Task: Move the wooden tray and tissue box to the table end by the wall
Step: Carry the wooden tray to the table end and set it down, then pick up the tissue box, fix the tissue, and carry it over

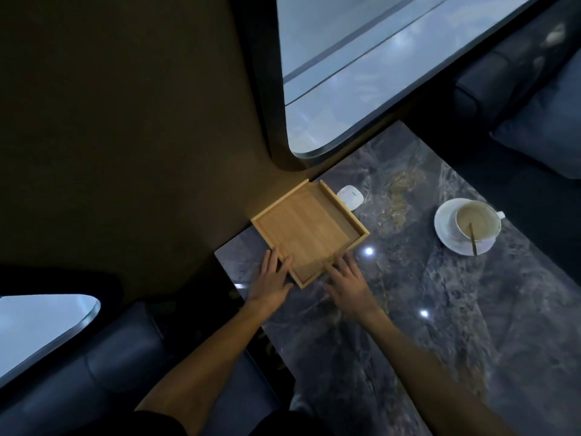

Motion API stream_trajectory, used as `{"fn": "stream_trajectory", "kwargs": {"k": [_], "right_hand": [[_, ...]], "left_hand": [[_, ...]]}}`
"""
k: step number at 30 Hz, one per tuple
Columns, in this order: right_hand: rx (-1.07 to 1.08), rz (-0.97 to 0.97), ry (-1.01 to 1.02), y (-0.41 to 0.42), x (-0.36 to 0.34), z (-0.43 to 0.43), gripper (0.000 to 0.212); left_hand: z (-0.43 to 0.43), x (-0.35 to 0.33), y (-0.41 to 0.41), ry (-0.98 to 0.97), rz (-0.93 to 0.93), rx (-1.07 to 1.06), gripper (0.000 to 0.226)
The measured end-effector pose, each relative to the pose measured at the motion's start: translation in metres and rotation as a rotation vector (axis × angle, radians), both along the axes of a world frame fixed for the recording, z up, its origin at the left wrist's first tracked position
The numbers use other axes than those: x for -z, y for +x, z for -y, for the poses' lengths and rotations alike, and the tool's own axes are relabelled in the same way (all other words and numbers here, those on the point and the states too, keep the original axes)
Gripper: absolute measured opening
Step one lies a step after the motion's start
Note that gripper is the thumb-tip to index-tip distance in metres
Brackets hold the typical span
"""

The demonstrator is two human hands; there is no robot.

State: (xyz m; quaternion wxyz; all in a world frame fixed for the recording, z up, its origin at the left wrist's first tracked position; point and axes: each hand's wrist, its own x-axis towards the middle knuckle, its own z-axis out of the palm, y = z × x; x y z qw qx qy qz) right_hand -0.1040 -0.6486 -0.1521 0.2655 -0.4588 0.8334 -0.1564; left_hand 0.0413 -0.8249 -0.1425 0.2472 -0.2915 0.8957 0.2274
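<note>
An empty square wooden tray [309, 231] lies flat on the dark marble table [424, 309], its far corner against the brown wall. My left hand [272, 278] rests at the tray's near left rim, thumb over the edge and fingers spread along the side. My right hand [347, 278] lies at the near right rim, fingers spread and touching the wood. Neither hand lifts the tray. No tissue box shows in this view.
A small white rounded device [350, 196] sits just behind the tray by the wall. A white cup with a stirrer on a saucer [470, 226] stands to the right. Dark sofa seats flank the table, and a window [361, 64] rises behind it.
</note>
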Motion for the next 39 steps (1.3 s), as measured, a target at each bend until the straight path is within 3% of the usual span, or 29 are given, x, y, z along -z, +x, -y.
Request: {"fn": "stream_trajectory", "kwargs": {"k": [6, 15, 19, 22, 32, 39], "right_hand": [[0.332, 0.094, -0.147, 0.017, -0.029, -0.061, 0.030], [1.128, 0.224, -0.259, 0.060, -0.079, -0.316, 0.011], [1.306, 0.163, -0.258, 0.085, -0.098, -0.434, 0.014], [1.359, 0.134, -0.318, 0.105, -0.104, -0.514, 0.012], [1.271, 0.040, -0.246, 0.159, -0.087, -0.728, 0.010], [1.199, 0.427, -0.151, 0.194, -0.072, -0.796, 0.048]], "left_hand": [[-0.069, -0.020, -0.002, -0.141, -0.154, 0.292, 0.048], [-0.264, -0.065, -0.039, 0.098, -0.234, 0.519, 0.028], [-0.361, -0.077, -0.049, 0.193, -0.364, 0.599, 0.024], [-0.438, -0.082, -0.049, 0.258, -0.432, 0.629, 0.021], [-0.666, -0.072, 0.005, 0.314, -0.305, 0.494, 0.017], [-0.766, -0.075, 0.072, 0.507, -0.075, -0.119, 0.046]]}}
